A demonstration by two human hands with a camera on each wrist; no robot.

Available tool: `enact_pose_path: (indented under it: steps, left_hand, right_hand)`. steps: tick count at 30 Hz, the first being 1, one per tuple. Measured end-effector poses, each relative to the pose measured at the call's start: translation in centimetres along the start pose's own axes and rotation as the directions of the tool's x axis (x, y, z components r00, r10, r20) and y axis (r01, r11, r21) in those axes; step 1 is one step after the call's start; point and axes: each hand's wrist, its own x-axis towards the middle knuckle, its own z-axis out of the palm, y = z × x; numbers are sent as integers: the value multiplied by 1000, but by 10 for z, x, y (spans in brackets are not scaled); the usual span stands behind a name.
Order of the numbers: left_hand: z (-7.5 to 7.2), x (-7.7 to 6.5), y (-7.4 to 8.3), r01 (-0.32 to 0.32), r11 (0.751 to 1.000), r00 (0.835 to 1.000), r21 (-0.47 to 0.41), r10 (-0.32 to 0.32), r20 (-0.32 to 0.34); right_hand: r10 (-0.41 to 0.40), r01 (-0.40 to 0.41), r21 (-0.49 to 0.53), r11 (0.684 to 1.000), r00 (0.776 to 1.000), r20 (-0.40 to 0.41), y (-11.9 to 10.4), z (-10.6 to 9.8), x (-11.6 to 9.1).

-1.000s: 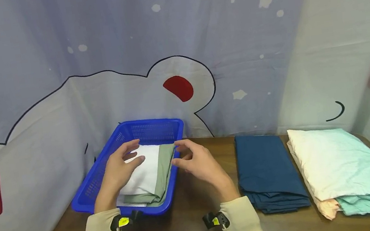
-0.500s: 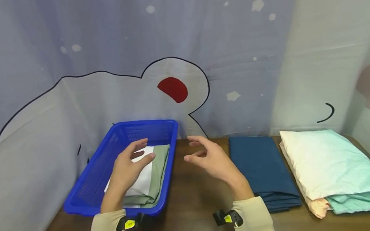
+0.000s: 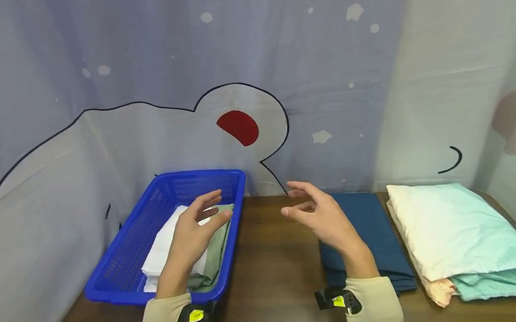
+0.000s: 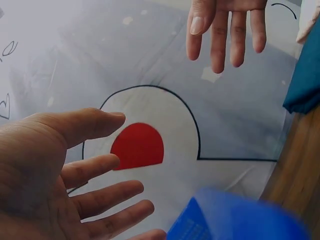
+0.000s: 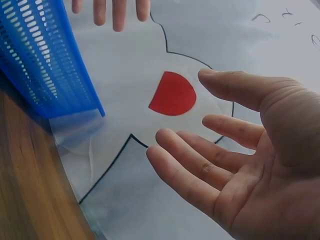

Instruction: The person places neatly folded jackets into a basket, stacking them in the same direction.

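Observation:
Both hands hover in the air, holding nothing, with relaxed fingers that point inward. The left hand point(image 3: 192, 237) is above a blue plastic basket point(image 3: 128, 298) and covers part of the folded cloths in it. One of these is a white cloth point(image 3: 163, 247), the other a grey-green cloth point(image 3: 222, 244) to its right. To the right, the right hand point(image 3: 324, 218) hovers in front of a folded navy cloth point(image 3: 370, 227) and hides its left part. In each wrist view the palm shows bare, and the opposite hand's fingers appear at the top.
At the right end of the brown wooden table point(image 3: 274, 270) lies a thick folded cloth point(image 3: 459, 231), cream to mint green, with a peach corner sticking out. A printed curtain point(image 3: 323, 62) hangs close behind the table and along its sides.
Both hands have shifted right, away from the basket. The right one went farther, from the basket's right rim to the navy cloth, so the gap between them has widened. The head view turned slightly right.

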Motion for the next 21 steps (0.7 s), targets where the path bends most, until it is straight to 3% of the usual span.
enact_pose_path:
  steps: [5,21]
  left_hand:
    - [12,4,8,-4,1000,1000,-22,5,29]
    - [65,16,32,-74,972,993,-225,92,70]
  right_hand:
    - [3,-3,-49,999,1000,-2,2,-13,-4]
    - [23,-26,-81,996,999,-32,17,-50,-20]
